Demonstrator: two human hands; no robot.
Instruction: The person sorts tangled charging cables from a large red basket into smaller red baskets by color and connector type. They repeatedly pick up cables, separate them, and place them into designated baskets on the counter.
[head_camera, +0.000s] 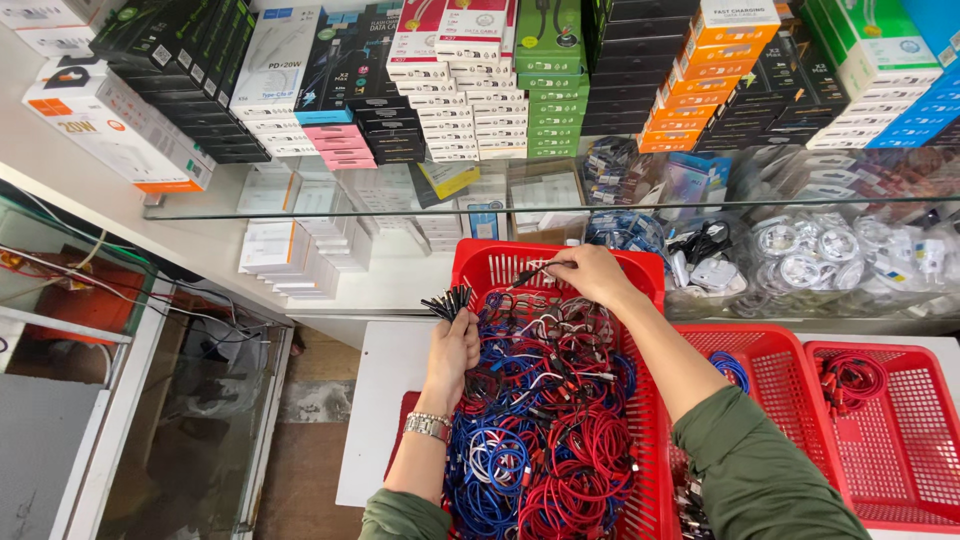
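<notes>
A red plastic basket holds a tangled heap of red, blue and white cables. My left hand is closed around a bunch of black cable ends that fan out above its fingers, at the basket's left side. A metal wristwatch sits on that wrist. My right hand is over the basket's far edge and pinches a single black cable end pointing left. Both sleeves are green.
Two more red baskets stand to the right with a few cables inside. Glass shelves behind carry stacked boxes and bagged white cables. A white table bears the baskets; a floor gap lies left.
</notes>
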